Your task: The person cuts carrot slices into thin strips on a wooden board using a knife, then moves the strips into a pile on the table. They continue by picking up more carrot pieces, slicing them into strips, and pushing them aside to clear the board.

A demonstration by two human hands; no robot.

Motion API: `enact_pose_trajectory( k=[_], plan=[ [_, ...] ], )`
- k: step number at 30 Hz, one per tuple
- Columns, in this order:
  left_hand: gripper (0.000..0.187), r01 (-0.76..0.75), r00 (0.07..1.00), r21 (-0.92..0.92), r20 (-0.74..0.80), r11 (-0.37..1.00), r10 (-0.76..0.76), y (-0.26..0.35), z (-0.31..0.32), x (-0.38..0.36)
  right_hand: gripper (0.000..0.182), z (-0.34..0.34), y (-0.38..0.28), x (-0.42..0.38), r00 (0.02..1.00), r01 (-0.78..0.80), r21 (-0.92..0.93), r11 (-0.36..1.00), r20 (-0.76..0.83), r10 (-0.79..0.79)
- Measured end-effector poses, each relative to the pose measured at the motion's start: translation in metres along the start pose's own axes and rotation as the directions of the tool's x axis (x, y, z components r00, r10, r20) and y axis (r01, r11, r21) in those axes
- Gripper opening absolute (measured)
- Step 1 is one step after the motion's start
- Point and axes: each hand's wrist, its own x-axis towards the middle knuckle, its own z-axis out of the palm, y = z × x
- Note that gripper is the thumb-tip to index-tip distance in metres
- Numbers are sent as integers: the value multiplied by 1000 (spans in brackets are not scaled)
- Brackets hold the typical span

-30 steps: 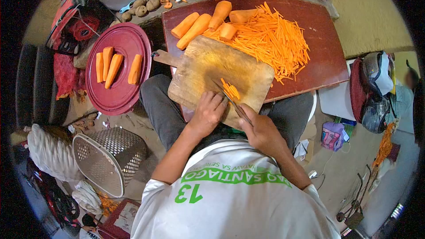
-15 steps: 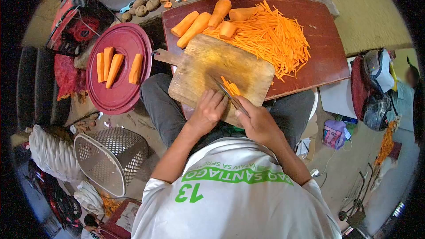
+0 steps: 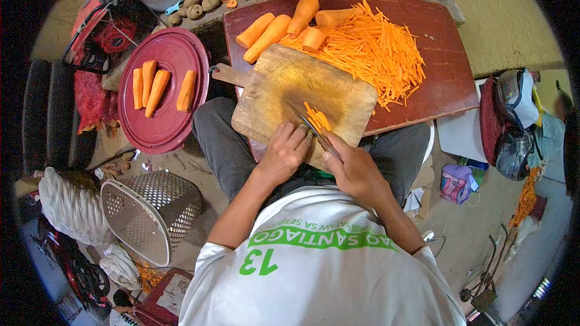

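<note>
Both hands are close together at the near edge of the wooden cutting board (image 3: 302, 81), just apart from each other. Closed around the handle of the knife (image 3: 312, 123), the right hand (image 3: 357, 172) angles its blade across the board, tip pointing away from the body and to the left. On the other side of the blade, the left hand (image 3: 284, 156) is palm down with its fingers curled, the fingertips near the steel; whether it pins anything underneath, I cannot tell. A few cut carrot sticks (image 3: 317, 118) lie on the board just right of the blade. Beyond the board, a large heap of carrot strips (image 3: 389, 54) covers part of the red table (image 3: 444, 60), with 5 carrot pieces (image 3: 269, 37) at its left side. Left of the board, 4 peeled carrots (image 3: 157, 93) lie on a round red lid (image 3: 171, 60): 3 grouped, 1 apart. A white perforated basket (image 3: 172, 205) lies tipped on its side below that.
</note>
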Motion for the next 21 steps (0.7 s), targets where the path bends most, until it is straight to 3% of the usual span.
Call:
enact_pose_trajectory(
  k=[9, 12, 15, 21],
  plan=[
    [43, 107, 988, -124, -98, 987, -119, -3, 0, -12, 47, -8, 26, -7, 979, 165, 111, 980, -141, -149],
    [44, 127, 989, -96, -62, 987, -133, -4, -1, -9, 48, -9, 21, -8, 996, 74, 110, 991, -50, -69],
    [46, 140, 990, -56, -15, 989, -141, -3, 3, -7, 48, -2, 21, -9, 987, 146, 89, 985, -85, -139],
    [47, 150, 989, -48, -9, 988, -150, -1, -2, 4, 48, -13, 10, -21, 992, 93, 49, 994, -95, -88]
  ],
)
